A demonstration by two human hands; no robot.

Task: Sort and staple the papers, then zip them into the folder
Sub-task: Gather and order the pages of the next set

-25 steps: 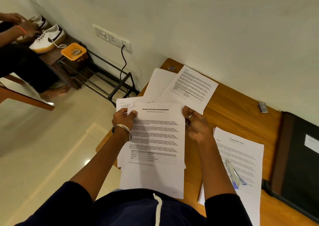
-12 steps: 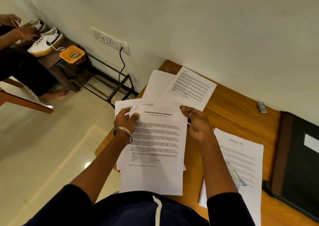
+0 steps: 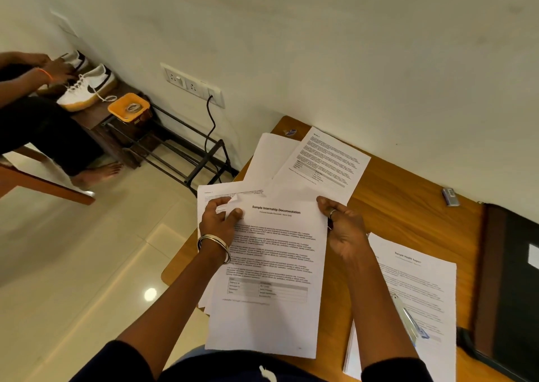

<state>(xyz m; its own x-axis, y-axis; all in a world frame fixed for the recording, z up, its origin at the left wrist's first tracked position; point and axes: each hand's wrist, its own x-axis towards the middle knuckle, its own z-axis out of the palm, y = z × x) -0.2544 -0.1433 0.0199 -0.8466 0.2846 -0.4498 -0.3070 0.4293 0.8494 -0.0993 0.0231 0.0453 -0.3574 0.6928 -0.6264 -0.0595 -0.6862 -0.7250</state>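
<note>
While sorting goes on, internship sheet [image 3: 271, 265] held up at centre frame: left hand [image 3: 220, 221] pinching its top left corner, right hand [image 3: 342, 227] curled round the top right edge. Probably lifted to read the title and pick a pile. More sheets [image 3: 323, 160] fanned above; report pile [image 3: 414, 288] lower right, stapler [image 3: 408, 320] on it as a weight, perhaps. Folder [image 3: 510, 288] cut off at right edge, zip unseen. Body text unreadable.

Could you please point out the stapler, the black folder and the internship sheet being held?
stapler [image 3: 408, 322]: head view, its metal top arm.
black folder [image 3: 509, 291]: head view, its front cover.
internship sheet [image 3: 269, 317]: head view, lower blank area.
</note>
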